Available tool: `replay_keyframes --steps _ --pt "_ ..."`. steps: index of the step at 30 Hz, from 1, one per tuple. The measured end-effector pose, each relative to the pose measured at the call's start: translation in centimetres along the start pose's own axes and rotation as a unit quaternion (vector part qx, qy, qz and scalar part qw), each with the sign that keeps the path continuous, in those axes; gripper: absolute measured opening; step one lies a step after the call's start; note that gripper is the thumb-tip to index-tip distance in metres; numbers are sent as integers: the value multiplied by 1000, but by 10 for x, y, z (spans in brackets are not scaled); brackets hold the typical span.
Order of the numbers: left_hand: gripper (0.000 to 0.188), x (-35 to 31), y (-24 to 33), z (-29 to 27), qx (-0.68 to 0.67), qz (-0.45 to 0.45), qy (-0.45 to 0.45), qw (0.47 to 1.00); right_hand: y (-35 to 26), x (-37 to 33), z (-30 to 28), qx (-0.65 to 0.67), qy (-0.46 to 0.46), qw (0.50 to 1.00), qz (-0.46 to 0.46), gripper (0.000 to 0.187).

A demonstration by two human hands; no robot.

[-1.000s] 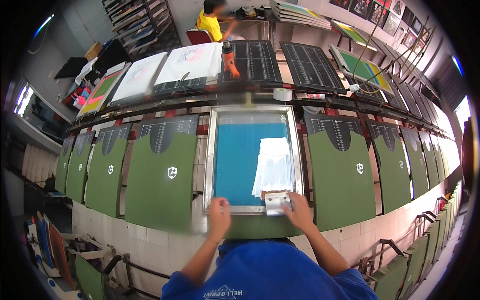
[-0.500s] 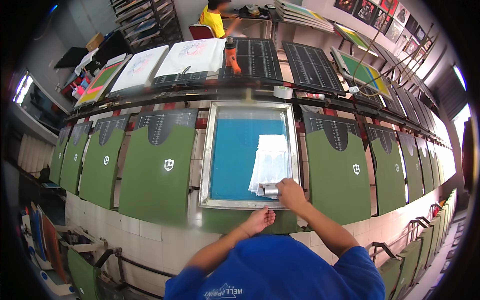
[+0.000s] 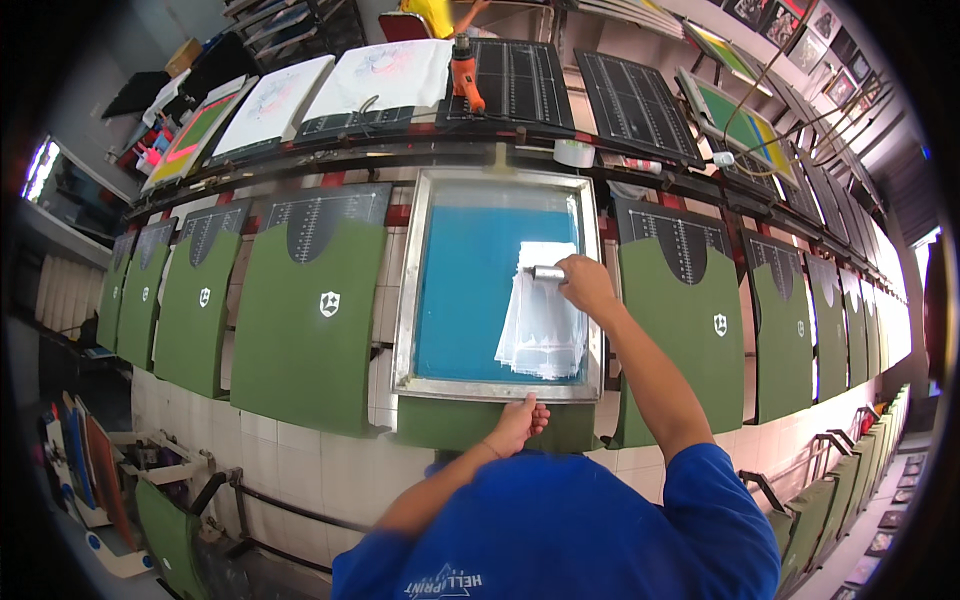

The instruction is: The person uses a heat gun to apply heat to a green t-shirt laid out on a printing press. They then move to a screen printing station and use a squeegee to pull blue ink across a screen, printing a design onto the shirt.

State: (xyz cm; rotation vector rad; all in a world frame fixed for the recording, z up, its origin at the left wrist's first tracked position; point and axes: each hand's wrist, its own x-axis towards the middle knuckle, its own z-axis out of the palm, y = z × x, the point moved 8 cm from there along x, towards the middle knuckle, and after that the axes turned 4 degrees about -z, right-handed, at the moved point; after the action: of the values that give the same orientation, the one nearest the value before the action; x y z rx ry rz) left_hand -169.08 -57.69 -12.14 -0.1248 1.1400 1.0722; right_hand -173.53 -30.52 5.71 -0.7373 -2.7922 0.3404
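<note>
A screen printing frame [image 3: 404,300] with silver metal edges and a blue mesh lies in front of me over a green shirt [image 3: 480,425]. White ink [image 3: 545,330] covers a strip of its right half. My right hand [image 3: 588,284] is closed around a short squeegee [image 3: 546,272], which rests near the far end of that strip. At the frame's near edge is my left hand [image 3: 520,424], fingers curled and thumb against the metal rim.
Green shirts with small white shield prints lie on boards at both sides, such as the left shirt [image 3: 310,310] and right shirt [image 3: 690,340]. Behind the rail stand an orange heat gun [image 3: 465,75], a tape roll [image 3: 574,152] and white printed shirts [image 3: 375,85]. A person [image 3: 435,15] sits beyond.
My right hand has pushed the squeegee away from me, from the near end of the ink to its far end. My left hand stays at the near rim. The view has tilted slightly down.
</note>
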Motion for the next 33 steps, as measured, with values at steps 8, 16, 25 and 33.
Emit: replay_keyframes --steps 8,16,25,33 --pt "39 -33 25 -5 187 -66 -39 979 -75 -135 2 67 -1 998 15 31" --pt "24 -124 149 94 648 573 168 473 -75 -143 13 45 103 994 5 29" --pt "25 -63 247 115 629 633 138 430 -27 -29 -8 -14 66 998 13 16" --pt "32 -119 122 83 624 614 112 470 -95 -167 9 50 115 992 18 24"
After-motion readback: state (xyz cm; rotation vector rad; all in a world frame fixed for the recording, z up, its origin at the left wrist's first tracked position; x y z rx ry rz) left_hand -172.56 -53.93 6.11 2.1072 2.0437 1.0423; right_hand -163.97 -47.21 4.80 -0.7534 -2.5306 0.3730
